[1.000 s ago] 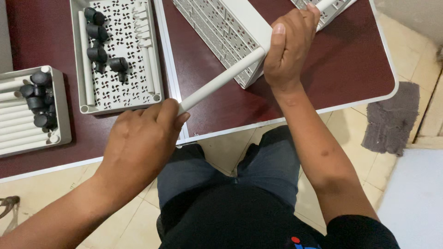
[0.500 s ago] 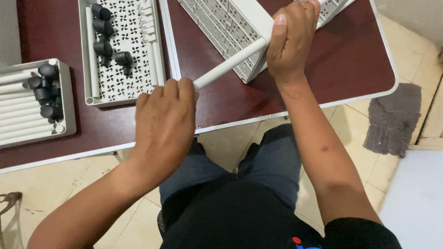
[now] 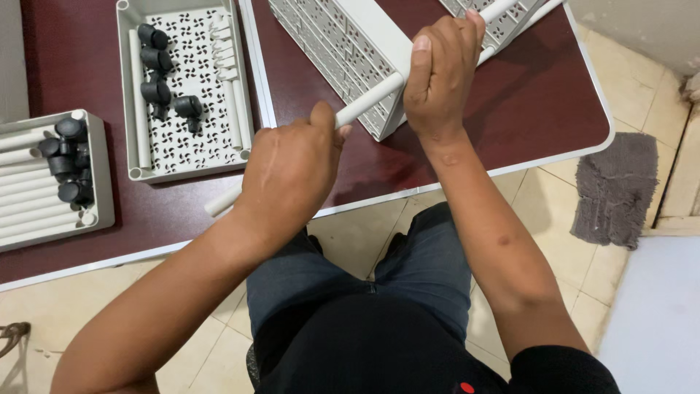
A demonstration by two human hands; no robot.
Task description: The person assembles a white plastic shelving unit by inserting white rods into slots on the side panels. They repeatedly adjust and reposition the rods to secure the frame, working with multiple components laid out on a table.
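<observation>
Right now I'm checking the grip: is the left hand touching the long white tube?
Touching. The head view shows the left hand wrapped around the white tube, its thumb lying on top; the tube's end sticks out below the fist.

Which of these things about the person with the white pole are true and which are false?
1. Both hands grip the same white pole. True.
2. The left hand is higher up the pole than the right hand. False: the right hand is farther up, by the perforated shelf.
3. Black caster wheels lie in the white tray. True.
4. The table is green. False: it is dark red with a white edge.
5. A grey rag lies on the floor. True.
</observation>
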